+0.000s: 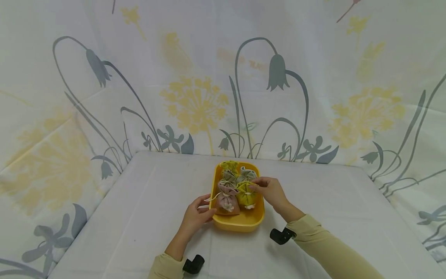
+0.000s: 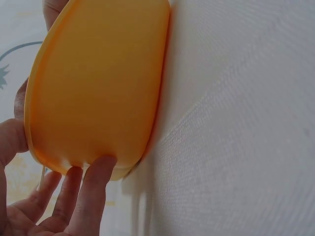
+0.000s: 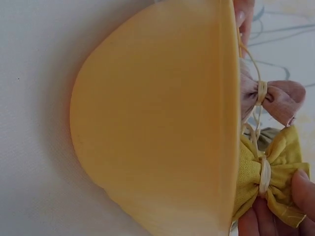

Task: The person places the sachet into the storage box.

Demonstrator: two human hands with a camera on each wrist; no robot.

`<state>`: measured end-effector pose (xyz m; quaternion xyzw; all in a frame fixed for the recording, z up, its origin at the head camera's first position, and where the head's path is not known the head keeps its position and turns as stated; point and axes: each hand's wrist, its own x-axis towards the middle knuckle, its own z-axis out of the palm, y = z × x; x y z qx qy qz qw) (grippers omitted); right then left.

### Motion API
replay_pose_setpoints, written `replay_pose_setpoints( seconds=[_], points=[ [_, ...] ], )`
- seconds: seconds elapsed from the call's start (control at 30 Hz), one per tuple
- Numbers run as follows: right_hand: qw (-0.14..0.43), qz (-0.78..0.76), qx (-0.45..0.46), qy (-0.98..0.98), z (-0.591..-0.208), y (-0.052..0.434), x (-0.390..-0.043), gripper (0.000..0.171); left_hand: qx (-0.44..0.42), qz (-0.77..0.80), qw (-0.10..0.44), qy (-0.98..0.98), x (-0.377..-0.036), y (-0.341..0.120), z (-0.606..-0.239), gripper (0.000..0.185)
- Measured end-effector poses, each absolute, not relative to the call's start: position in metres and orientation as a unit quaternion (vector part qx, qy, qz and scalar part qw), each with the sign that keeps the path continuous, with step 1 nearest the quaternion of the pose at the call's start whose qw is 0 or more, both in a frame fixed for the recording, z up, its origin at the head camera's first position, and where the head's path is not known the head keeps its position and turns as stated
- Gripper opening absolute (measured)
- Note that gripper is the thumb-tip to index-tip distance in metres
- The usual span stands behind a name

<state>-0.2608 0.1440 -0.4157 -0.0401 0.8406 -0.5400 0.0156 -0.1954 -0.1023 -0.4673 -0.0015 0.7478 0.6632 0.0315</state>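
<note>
Pouches fill the yellow tray (image 1: 240,224), four of them counted in the head view: one yellow-green pouch (image 1: 246,195) at the near right, one pink pouch (image 1: 227,198) at the near left, one grey pouch (image 1: 246,174) at the far right and another yellow pouch (image 1: 229,166) at the far left. Each is tied at the neck with pale cord. One tray stands on the white table (image 1: 146,205), near its middle, and two hands are at work on it.

From the tray's centre, the right hand (image 1: 270,190) comes in at about 3 o'clock. Its fingertips pinch the gathered top of the yellow-green pouch; the right wrist view shows the fingertips (image 3: 305,187) closed on the ruffled cloth just above the cord. That pouch lies inside the tray, touching the pink pouch beside it.

At about 8 o'clock is the left hand (image 1: 196,216), against the tray's near left corner. In the left wrist view its fingers (image 2: 93,189) lie fairly straight along the tray's outer wall, pressing on it, with the thumb at the rim.

Behind the table hangs a curtain (image 1: 195,93) printed with grey bellflowers and yellow blooms.
</note>
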Motion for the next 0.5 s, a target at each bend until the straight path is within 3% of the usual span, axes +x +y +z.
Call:
replay_pose_setpoints(
  seconds=[0.5],
  points=[
    [0.019, -0.565, -0.033, 0.824, -0.412, 0.157, -0.247, 0.034, 0.006, 0.669, 0.035, 0.742, -0.196, -0.103, -0.466, 0.055]
  ],
)
